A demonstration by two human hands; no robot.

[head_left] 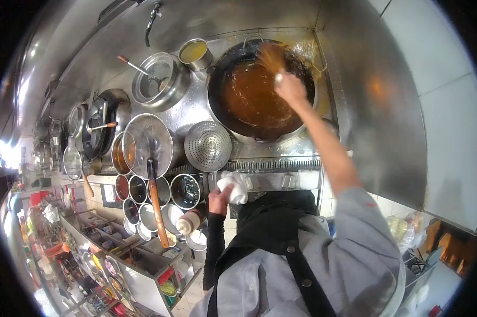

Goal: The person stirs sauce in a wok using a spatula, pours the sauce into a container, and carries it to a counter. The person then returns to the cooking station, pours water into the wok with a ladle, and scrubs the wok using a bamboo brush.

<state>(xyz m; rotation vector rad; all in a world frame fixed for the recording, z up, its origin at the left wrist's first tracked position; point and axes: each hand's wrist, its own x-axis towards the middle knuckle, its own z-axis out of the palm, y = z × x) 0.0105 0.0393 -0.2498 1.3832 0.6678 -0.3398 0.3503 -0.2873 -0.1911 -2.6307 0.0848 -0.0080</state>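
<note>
We look down on the cooking range, and we take 12 o'clock as the top of our view. Our right hand (291, 89) is above the wok (214, 98), near 2 o'clock of its round opening. Its fingers are closed around the short grip of the brush (271, 57), with no wide gap that we can notice. The brush lies from these fingers toward 11 o'clock, and its long axis goes from about 5 to 11 o'clock, nearly in one line with our forearm. The bristles are blurred, so we cannot tell if they touch the inner wall of the wok or only stay over the brown liquid (249, 98).

Our left hand (220, 201) is well apart from the brush, at about 7 o'clock from the wok. Its fingers are bent and hold the white cloth (235, 189), which sits toward 2 o'clock from the palm; how tightly they press, we cannot say. So the right hand is clearly the nearer one to the brush.

Near to the left hand, toward 12 o'clock, is the perforated skimmer (208, 146). Toward 9 o'clock passes the wooden handle (157, 211) of the strainer (143, 140). From the wok, the steel pot with yellow liquid (194, 51) stands toward 10 o'clock, just beside the rim.
</note>
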